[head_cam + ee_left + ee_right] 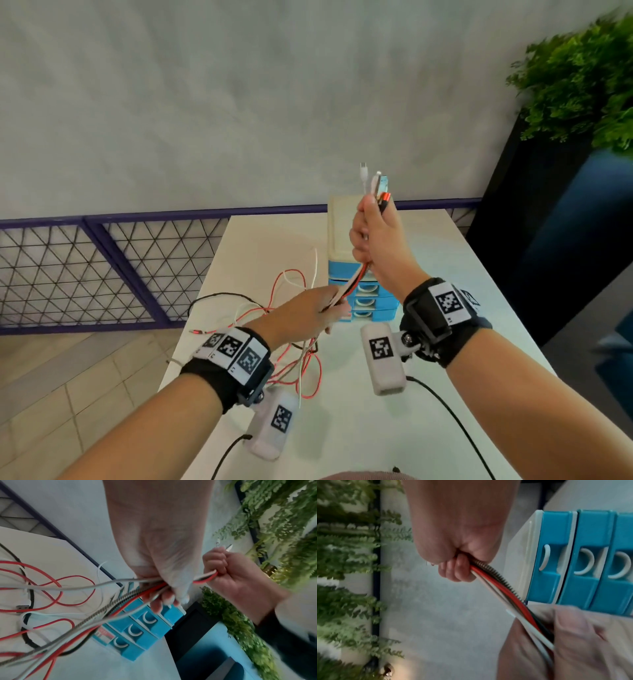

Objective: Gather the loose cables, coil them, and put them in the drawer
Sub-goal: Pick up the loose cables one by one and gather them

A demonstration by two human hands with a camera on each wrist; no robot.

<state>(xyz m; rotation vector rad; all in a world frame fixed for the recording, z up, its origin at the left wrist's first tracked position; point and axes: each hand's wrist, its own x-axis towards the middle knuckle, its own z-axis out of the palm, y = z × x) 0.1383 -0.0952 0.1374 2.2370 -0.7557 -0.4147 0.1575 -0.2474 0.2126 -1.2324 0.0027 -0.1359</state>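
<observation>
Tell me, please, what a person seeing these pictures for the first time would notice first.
First, the bundle of cables, red, white and black, pulled taut above the white table: the right hand grips it near the plugs, the left hand lower down. Behind them stands a blue drawer unit, its drawers closed. Loose cable loops trail on the table at left.

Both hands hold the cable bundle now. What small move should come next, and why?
Probably slide the left hand further down the cables and draw up the slack. The right hand already grips the plug ends together, but long loops lie tangled on the table, and the drawers look closed.
</observation>
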